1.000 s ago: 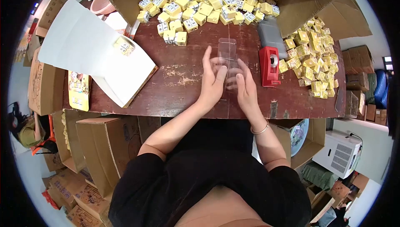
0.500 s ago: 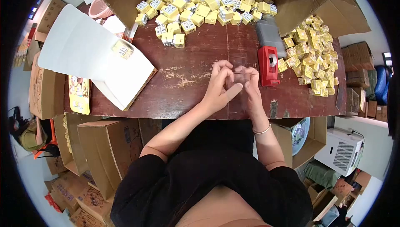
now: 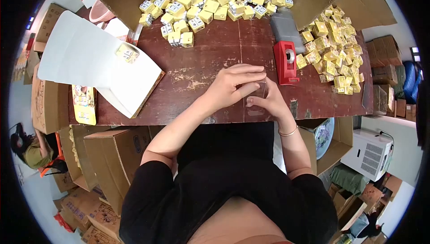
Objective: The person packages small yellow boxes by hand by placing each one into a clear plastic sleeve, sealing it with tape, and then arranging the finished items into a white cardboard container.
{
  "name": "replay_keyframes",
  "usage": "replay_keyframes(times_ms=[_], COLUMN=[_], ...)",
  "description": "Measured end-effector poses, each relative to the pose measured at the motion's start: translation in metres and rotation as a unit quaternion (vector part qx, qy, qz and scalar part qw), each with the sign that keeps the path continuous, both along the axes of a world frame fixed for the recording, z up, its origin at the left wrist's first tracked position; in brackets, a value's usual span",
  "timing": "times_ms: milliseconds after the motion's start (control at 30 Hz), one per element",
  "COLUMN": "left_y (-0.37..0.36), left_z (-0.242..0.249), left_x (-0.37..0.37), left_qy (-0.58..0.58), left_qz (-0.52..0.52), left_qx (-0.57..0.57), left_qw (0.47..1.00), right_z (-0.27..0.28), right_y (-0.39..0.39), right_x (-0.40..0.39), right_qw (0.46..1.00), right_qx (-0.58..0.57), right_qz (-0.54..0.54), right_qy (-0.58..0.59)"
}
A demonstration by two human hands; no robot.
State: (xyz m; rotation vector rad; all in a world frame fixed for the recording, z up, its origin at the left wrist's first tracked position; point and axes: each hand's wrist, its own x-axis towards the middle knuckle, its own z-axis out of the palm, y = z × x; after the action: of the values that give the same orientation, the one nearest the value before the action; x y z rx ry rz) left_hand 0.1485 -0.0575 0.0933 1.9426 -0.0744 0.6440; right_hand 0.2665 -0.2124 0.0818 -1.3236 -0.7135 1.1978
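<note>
My left hand (image 3: pixel 231 85) and my right hand (image 3: pixel 271 100) meet over the wooden table (image 3: pixel 192 105) near its front edge. Between them is a small clear plastic piece (image 3: pixel 256 109), see-through and hard to make out. My right fingers and thumb curl round it, while my left fingers lie across its top. A red tape dispenser (image 3: pixel 285 62) stands just beyond my right hand. Yellow-and-white little boxes (image 3: pixel 210 5) are heaped at the back, and a pile of wrapped yellow boxes (image 3: pixel 333 56) lies at the right.
White sheets (image 3: pixel 121 76) with one small packet (image 3: pixel 127 53) on them lie at the left, beside a yellow pouch (image 3: pixel 84 105). A grey case (image 3: pixel 286 29) is behind the dispenser. Cardboard boxes (image 3: pixel 112 163) stand below the table, and another person (image 3: pixel 33 150) is at far left.
My left hand has flattened over the clear piece and my right hand has turned lower round it. The view has shifted, with the table's things appearing slightly higher and further left.
</note>
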Motion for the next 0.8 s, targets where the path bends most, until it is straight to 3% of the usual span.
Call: replay_keyframes(times_ms=[133, 200, 267, 433, 733, 767, 800], left_y=[-0.002, 0.0, 0.001, -0.005, -0.015, -0.015, -0.014], left_z=[0.007, 0.017, 0.016, 0.02, 0.004, 0.007, 0.012], left_x=[0.002, 0.003, 0.005, 0.006, 0.014, 0.017, 0.021], left_qy=[0.0, 0.071, 0.079, 0.002, -0.036, -0.042, -0.019], left_qz=[-0.001, -0.014, -0.017, -0.006, -0.036, -0.046, -0.077], left_qx=[-0.051, -0.161, -0.173, 0.021, 0.055, 0.053, 0.058], left_qw=[0.999, 0.984, 0.982, 1.0, 0.997, 0.997, 0.995], right_z=[-0.005, 0.001, 0.005, 0.014, 0.01, 0.021, 0.03], right_y=[-0.001, -0.002, -0.004, -0.01, -0.02, -0.02, -0.025], right_x=[-0.001, 0.002, 0.004, 0.008, 0.011, 0.009, 0.015], right_qw=[1.0, 0.999, 0.999, 0.999, 0.996, 0.993, 0.993], right_qx=[0.019, 0.03, 0.043, 0.032, 0.076, 0.108, 0.106], right_qz=[-0.019, -0.009, 0.0, -0.004, 0.008, -0.033, -0.043], right_qy=[-0.008, -0.012, -0.018, 0.026, 0.054, -0.032, -0.039])
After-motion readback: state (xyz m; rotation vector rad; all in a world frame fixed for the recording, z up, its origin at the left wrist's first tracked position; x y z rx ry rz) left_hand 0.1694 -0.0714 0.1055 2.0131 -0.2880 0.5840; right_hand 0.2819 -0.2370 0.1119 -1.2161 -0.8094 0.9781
